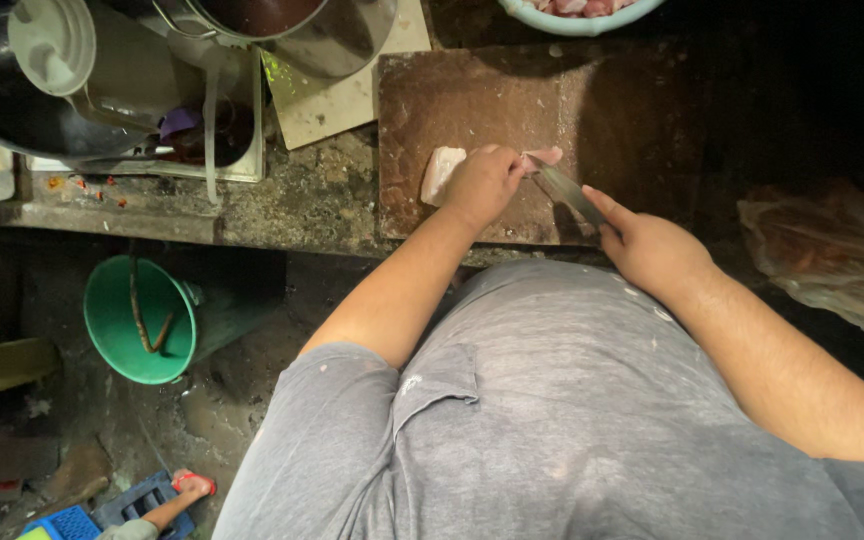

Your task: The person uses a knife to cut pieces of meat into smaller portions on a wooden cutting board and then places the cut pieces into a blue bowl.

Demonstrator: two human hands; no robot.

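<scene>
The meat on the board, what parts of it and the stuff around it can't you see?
- Meat, head view: the left hand covers its right part.
- Knife: its handle is hidden inside the right hand.
- Bowl: cut off by the top edge.
- Plastic bag: too dark to tell what it holds.
- Cutting board: its right end fades into shadow.

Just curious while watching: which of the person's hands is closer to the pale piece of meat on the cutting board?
Left. The left hand rests on the pale piece of meat; the right hand holds the knife off to the side.
</scene>
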